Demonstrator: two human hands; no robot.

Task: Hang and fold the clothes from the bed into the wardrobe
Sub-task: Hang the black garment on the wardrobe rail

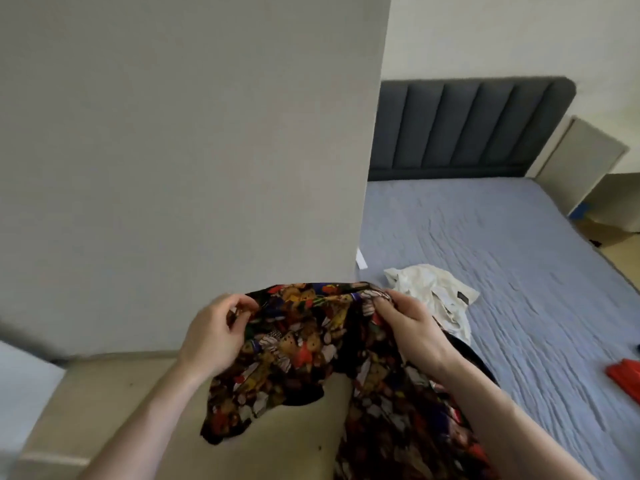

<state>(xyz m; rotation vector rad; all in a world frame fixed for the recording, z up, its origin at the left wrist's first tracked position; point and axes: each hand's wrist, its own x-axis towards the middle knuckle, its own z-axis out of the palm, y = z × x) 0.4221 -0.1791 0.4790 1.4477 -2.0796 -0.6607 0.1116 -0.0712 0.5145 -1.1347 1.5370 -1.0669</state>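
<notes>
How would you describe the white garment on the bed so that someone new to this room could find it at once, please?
Start at the bed with its blue sheet and dark padded headboard. On the near left part of the sheet, just beyond the right hand, lies the white garment, crumpled. Unlike the patterned garment held in both hands and the red item at the right edge, it is plain white.

**Q.** Which parts of the person appear in the head view?

**A.** Two forearms, entering from the lower edge, each ending in a hand: the left hand [213, 336] and the right hand [410, 329].

**Q.** What is worn?

**A.** No clothing shows. Both forearms are bare from the frame edge to the wrist, with no sleeve or cuff. Neither wrist carries a watch or band, and the visible fingers carry no rings.

**Q.** What of the nails?

**A.** Short; a pale nail shows on one right fingertip.
</notes>
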